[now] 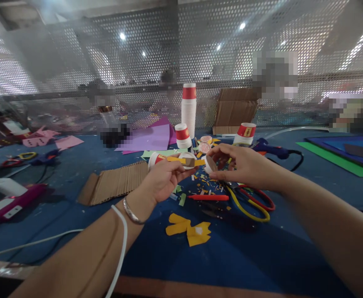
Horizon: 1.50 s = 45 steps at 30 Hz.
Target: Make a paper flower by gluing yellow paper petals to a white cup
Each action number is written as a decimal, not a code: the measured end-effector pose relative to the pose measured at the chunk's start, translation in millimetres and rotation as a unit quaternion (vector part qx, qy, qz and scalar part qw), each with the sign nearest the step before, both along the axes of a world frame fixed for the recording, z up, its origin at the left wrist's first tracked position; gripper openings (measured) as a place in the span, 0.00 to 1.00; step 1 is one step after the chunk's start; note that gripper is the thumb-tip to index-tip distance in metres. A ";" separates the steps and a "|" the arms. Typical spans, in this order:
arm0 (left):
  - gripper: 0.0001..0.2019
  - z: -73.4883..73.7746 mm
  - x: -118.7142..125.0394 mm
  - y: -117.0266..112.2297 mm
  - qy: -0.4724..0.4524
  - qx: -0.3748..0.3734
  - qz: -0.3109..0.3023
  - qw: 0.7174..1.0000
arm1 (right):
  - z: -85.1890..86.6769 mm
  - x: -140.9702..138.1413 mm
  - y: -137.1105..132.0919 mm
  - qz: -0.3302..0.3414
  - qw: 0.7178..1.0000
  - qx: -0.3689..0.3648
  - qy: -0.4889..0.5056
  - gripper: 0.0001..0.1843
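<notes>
My left hand [164, 178] is closed on a red-and-white paper cup [154, 159] lying on its side, with a yellow paper strip [200, 162] under the thumb. The strip reaches across to a small white round piece [210, 165], perhaps cut from a cup. My right hand [235, 163] grips that white piece between thumb and fingers. Below the hands, yellow paper cutouts [199, 234] lie on the blue table. A red pen [210, 198] and scissors with yellow and red handles [251, 211] rest beneath my right hand.
Paper scraps [206, 184] litter the table [256, 256]. Behind stand a tall cup stack [188, 111] and other cups [246, 132]. A blue glue gun [271, 149] lies right, a corrugated cardboard piece [119, 182] left. A white cable [119, 248] crosses my left forearm.
</notes>
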State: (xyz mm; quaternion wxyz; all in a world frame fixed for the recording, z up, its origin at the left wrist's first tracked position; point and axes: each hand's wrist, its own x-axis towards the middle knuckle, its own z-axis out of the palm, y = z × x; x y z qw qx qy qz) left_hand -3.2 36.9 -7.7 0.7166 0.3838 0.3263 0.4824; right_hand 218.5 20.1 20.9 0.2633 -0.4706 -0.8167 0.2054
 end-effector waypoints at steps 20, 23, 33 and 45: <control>0.18 4.4 -0.2 -5.0 0.014 0.019 -0.057 0.998 | 0.1 7.5 -2.9 0.013 1.000 -0.010 0.023 0.24; 0.20 5.6 -1.5 -3.9 -0.003 0.024 -0.035 0.999 | 1.1 7.5 -3.2 0.014 0.999 -0.003 0.029 0.24; 0.21 11.5 2.8 -8.3 -0.011 0.067 -0.013 0.998 | 5.5 8.1 -5.8 0.015 0.995 -0.009 0.097 0.25; 0.29 7.0 -2.5 -0.5 -0.004 0.157 0.072 0.985 | 3.6 22.8 2.1 -0.011 1.000 -0.018 0.021 0.27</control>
